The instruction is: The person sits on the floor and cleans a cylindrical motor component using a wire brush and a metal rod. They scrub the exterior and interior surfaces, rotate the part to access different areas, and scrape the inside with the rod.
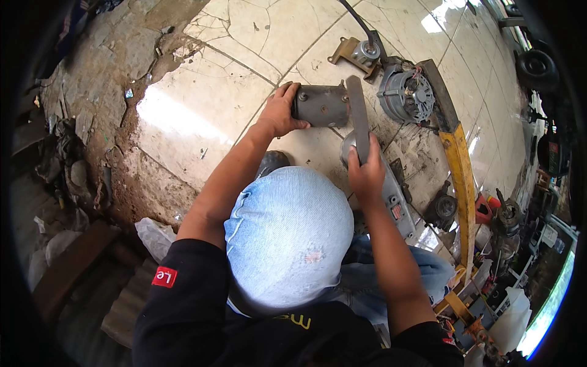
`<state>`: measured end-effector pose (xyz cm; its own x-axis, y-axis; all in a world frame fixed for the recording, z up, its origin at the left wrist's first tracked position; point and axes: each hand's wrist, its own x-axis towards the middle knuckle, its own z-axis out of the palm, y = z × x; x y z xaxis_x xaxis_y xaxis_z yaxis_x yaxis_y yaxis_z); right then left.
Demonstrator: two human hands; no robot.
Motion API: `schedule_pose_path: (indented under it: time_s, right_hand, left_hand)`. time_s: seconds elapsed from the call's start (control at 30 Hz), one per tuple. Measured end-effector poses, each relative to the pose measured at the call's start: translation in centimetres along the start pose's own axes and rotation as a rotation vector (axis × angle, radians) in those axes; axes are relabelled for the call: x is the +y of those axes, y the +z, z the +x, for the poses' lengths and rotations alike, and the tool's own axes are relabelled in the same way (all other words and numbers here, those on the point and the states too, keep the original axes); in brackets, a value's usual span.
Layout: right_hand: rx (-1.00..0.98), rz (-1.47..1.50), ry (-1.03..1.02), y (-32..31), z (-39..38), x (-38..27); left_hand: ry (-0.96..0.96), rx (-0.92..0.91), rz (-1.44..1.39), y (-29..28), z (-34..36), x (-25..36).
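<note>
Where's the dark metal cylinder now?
Head view, upper middle: the dark metal cylinder has the left hand on its left end and the flat bar in the right hand beside its right end.

Two hands (280,111) (367,176), one cylinder (321,106), one file (358,113)

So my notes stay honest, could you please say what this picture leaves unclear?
In the head view:
Metal cylinder: underside hidden by its body.
Flat bar: near end inside the right hand.
Dark shoe: mostly behind the denim knee.
Black strip: far end cut by the top edge.
</note>
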<state>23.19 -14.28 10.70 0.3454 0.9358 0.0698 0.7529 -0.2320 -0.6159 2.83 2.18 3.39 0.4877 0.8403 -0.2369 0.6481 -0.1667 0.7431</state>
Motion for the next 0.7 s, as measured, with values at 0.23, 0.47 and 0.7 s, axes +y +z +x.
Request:
schedule_pose_path:
  time_s: [0.23, 0.47, 0.7]
  right_hand:
    - [-0.291, -0.266, 0.156, 2.0, 5.4, -3.1]
    - [-0.159, -0.307, 0.040, -5.7, -0.9, 8.2]
    - [-0.105, -0.197, -0.082, 0.5, 5.2, -0.1]
  left_hand:
    - [0.000, -0.005, -0.047, -0.2, -0.1, -0.1]
    - [-0.011, -0.072, -0.031, -0.5, 1.0, 0.1]
    - [-0.041, -0.062, -0.080, -0.6, 1.3, -0.4]
